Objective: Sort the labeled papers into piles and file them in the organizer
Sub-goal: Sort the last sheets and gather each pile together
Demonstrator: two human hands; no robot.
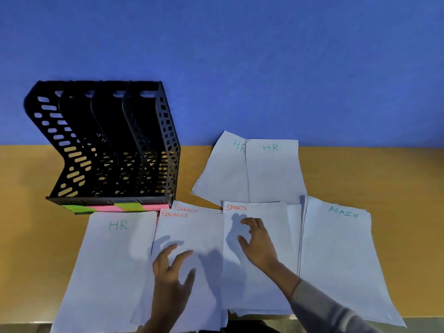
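Sorting looks mostly done, filing not started, judging by how things lie: the black organizer (105,145) stands at the back left of the desk (24,224) w/ all slots showing no paper, as far as can be seen through the cut-outs. Piles near the front edge, left to right: an HR sheet (108,260), a FINANCE pile (192,227) w/ a second FINANCE sheet peeking out behind it, a SPORTS pile (254,210) and an ADMIN pile (341,248). Two more HR sheets (264,171) lie apart, further back by the wall, overlapping each other, so HR prob. needs merging into one pile before filing. Left hand (170,277) hovers over or rests on the FINANCE pile, fingers (168,253) spread wide, gripping nothing. Right hand (257,243) is over the SPORTS pile, fingers curled loosely and apart, tips at or near the paper; can't tell if it presses down. Materials: papers are thin white sheets, flat, edges a bit uneven in the stacks, labels hand-written in teal or red marker. Organizer is rigid black plastic, perforated zigzag sides, four upright compartments, w/ green and pink sticky notes (115,207) along its front base. Desk is smooth, tan; wall behind is blue.
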